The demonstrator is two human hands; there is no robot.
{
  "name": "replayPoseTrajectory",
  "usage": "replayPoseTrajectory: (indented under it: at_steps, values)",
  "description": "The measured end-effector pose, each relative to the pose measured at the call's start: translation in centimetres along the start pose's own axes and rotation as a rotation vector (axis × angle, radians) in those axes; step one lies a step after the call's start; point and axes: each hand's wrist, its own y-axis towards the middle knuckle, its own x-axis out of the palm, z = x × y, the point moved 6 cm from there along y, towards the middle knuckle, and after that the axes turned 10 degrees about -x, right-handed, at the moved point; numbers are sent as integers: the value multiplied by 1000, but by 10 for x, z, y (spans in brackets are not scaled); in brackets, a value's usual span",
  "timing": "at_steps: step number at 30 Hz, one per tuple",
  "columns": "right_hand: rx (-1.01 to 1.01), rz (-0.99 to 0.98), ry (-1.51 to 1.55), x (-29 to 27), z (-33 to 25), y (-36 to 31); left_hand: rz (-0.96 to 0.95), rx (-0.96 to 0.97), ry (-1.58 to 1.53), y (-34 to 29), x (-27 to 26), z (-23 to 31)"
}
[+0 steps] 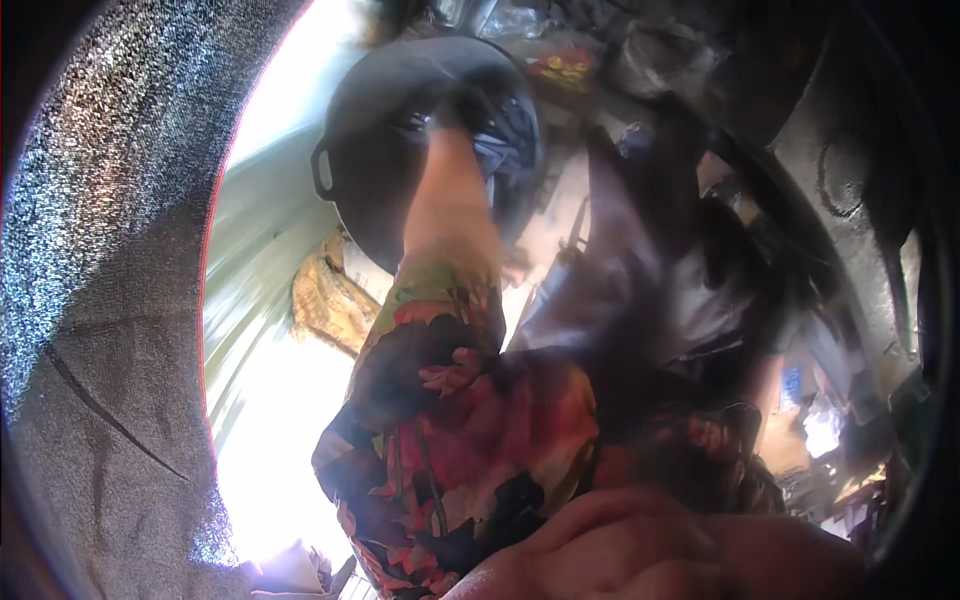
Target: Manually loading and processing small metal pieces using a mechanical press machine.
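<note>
My left arm, in a floral sleeve (470,430), stretches away into a round black tub (365,150) with a loop handle on its left side. Inside the tub, my left hand (448,112) is shadowed and smeared by motion, so its fingers do not show. It is among dark and bluish-grey pieces (505,155), whose kind I cannot make out. I do not see my right hand.
To the right of the tub lies blurred, dark, shiny material (610,240). A crumpled yellow-brown piece (335,305) lies below the tub's left side. Clear plastic (665,55) and a red-and-yellow item (562,68) are at the back. Grey speckled fabric (110,250) fills the left edge.
</note>
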Motion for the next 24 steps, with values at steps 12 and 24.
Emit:
replayPoseTrajectory:
  at_steps: [12, 24]
  values:
    - [-68, 18, -123, 2, -19, -1, -12, -60, -117, -7, 5, -9]
    - [-623, -207, -1031, -10, -17, -10, -137, -183, -573, -10, 59, -40]
